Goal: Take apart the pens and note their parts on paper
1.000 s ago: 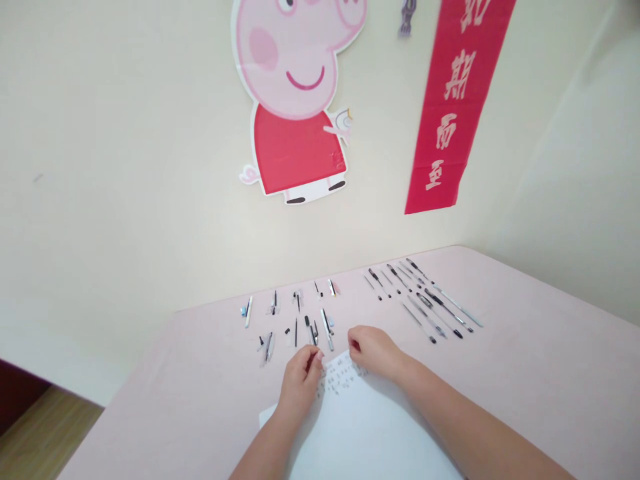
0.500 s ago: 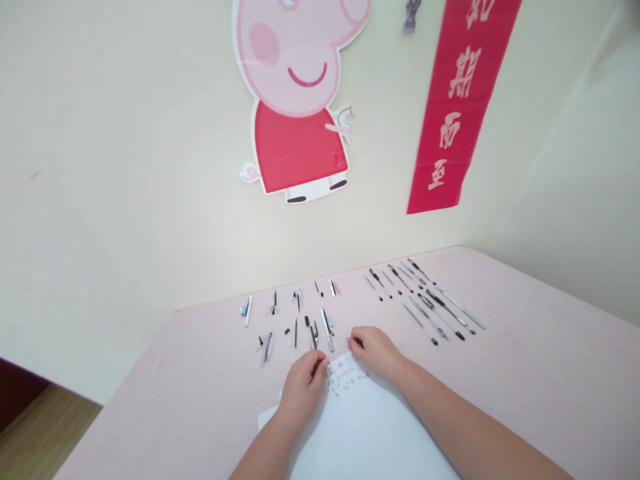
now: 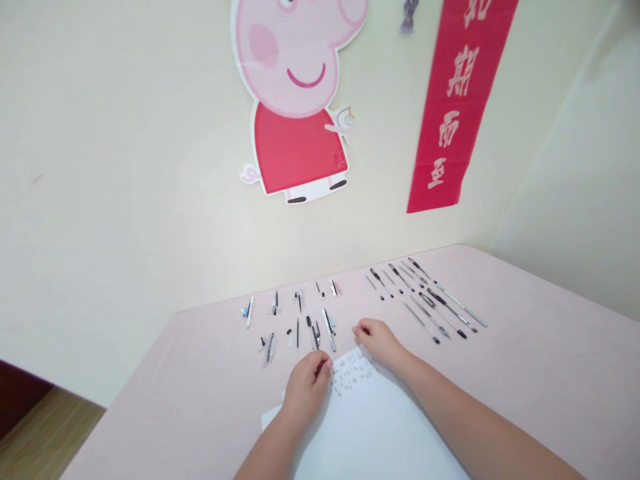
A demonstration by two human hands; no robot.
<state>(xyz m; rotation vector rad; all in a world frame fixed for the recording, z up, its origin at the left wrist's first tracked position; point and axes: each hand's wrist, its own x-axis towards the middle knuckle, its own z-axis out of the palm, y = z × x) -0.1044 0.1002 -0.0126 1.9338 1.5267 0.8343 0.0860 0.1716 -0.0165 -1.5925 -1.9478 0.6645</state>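
A white sheet of paper (image 3: 385,420) with handwriting along its far edge lies in front of me, with other paper edges showing under it at the left. At its far left corner my left hand (image 3: 307,383) is closed, thumb and fingers pinched on the paper. My right hand (image 3: 379,341) is also closed, fingertips together at the far right corner of the sheet; what lies right between these fingertips is partly hidden. Just past my left hand lie a dark-capped pen (image 3: 313,333) and a white pen (image 3: 329,330).
Several disassembled pens (image 3: 270,348), caps and refills lie in rows at the back left. More pens (image 3: 453,310) and refills lie at the back right of the pink-covered table (image 3: 540,353). A cartoon pig cutout (image 3: 300,143) and a red banner (image 3: 457,100) hang on the wall.
Both hands have shifted very slightly to the right in view, together with the sheet. The camera view has moved a little. The pens lie as before.
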